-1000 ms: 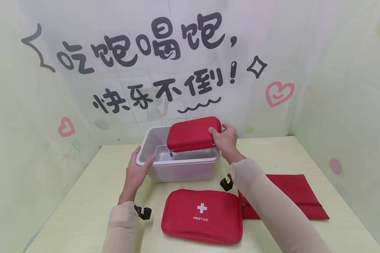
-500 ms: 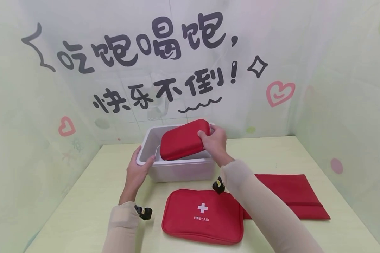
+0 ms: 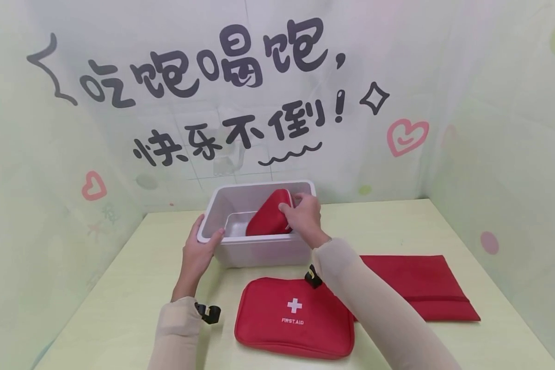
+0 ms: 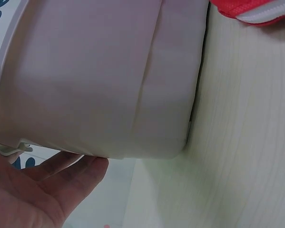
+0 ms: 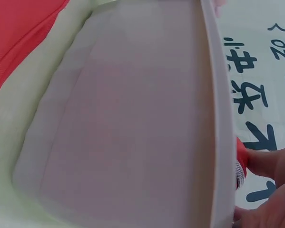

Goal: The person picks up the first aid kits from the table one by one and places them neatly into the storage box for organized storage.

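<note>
My right hand (image 3: 302,216) grips one end of a red zippered case (image 3: 269,216), which is tilted down inside a light grey plastic bin (image 3: 263,252). The bin's front wall hides the case's lower part. In the right wrist view only a small bit of the red case (image 5: 240,162) shows past the bin's rim, beside my thumb. My left hand (image 3: 200,252) holds the bin's left front corner, thumb over the rim. In the left wrist view the fingers (image 4: 87,178) lie against the bin's outer side.
A red first aid pouch (image 3: 294,318) with a white cross lies in front of the bin. Right of it a flat red folder-like pouch (image 3: 425,282) lies partly under my right forearm. Behind the table (image 3: 120,288) hangs a printed backdrop (image 3: 351,154).
My right hand has moved left and down, lowering the red case from above the bin to inside it and tilting it more steeply. My left hand stays on the bin's corner.
</note>
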The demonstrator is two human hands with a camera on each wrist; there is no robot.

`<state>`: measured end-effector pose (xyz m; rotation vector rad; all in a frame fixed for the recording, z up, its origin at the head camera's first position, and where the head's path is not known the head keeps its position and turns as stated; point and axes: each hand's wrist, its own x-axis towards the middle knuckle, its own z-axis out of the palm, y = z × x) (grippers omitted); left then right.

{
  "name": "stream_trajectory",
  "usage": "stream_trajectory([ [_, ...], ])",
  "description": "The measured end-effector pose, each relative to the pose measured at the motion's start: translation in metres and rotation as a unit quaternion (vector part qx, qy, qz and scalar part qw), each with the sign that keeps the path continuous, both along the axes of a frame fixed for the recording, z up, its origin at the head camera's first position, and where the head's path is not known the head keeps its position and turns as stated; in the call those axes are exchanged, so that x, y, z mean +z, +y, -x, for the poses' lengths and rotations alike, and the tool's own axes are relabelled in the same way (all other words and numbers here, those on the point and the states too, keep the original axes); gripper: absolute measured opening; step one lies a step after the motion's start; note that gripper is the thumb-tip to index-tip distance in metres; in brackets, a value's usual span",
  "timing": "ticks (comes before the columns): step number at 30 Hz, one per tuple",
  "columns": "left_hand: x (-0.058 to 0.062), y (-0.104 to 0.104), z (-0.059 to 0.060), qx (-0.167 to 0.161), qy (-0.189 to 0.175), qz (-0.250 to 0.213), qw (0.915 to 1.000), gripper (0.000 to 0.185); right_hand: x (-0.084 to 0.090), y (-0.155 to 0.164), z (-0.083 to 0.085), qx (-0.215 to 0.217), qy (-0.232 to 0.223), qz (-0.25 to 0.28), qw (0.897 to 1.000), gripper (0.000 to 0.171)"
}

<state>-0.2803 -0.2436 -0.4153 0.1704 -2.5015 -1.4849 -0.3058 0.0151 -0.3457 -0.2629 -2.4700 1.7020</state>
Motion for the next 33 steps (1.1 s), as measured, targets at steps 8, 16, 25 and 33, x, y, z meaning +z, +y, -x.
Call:
stream_trajectory([
  [8,0.000,0.002,0.001,0.001,0.000,-0.005,1.0000,0.083,-0.002,0.001,0.000,0.021,-0.007,-0.037,0.999,0.046],
  [16,0.001,0.004,0.001,0.003,0.000,-0.009,1.0000,0.083,0.001,0.006,-0.002,0.033,0.046,-0.112,0.992,0.040],
  [25,-0.005,0.000,-0.001,-0.006,-0.004,-0.023,0.9997,0.082,0.011,0.029,0.002,0.013,0.079,-0.099,0.992,0.035],
  [33,-0.005,0.000,0.000,-0.002,-0.006,-0.024,0.9997,0.082,0.018,0.073,0.010,-0.028,0.052,-0.092,0.994,0.042],
])
